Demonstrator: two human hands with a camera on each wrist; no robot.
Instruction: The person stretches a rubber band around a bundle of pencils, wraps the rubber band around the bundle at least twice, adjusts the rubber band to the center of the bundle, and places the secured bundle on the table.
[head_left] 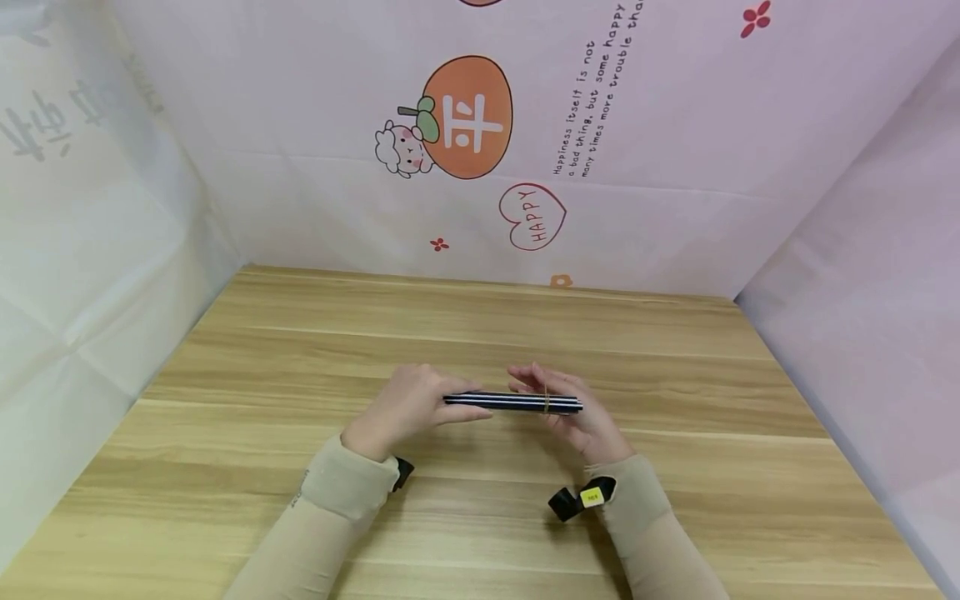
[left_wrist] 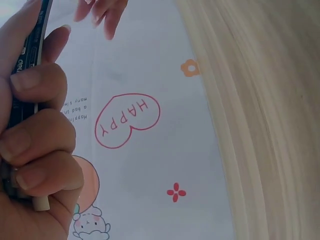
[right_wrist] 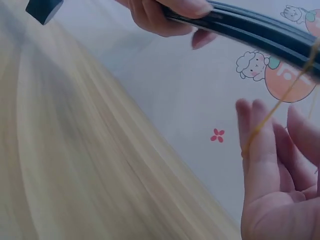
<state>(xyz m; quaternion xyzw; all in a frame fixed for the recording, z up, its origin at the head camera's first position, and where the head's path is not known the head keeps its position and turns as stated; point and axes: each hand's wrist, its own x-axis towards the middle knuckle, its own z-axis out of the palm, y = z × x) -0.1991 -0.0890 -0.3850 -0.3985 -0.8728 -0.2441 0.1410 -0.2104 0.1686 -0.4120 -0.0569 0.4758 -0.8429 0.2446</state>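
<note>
A bundle of dark pencils (head_left: 513, 402) with pale stripes is held level above the table. My left hand (head_left: 412, 406) grips its left end, fingers curled round it in the left wrist view, where a pale eraser-like tip (left_wrist: 41, 203) pokes out below. Near the other end a thin yellowish rubber band (right_wrist: 280, 102) loops round the bundle. It stretches down to my right hand (right_wrist: 275, 165), whose fairly straight fingers have the band across them. In the head view the right hand (head_left: 581, 421) is partly behind the bundle's right end.
Below the hands lies a wood-grain table (head_left: 480, 533). A printed white cloth (head_left: 315, 208) hangs behind it, and pale cloth sides (head_left: 877, 275) stand at left and right. A black wrist camera (head_left: 566, 503) sits on the right wrist.
</note>
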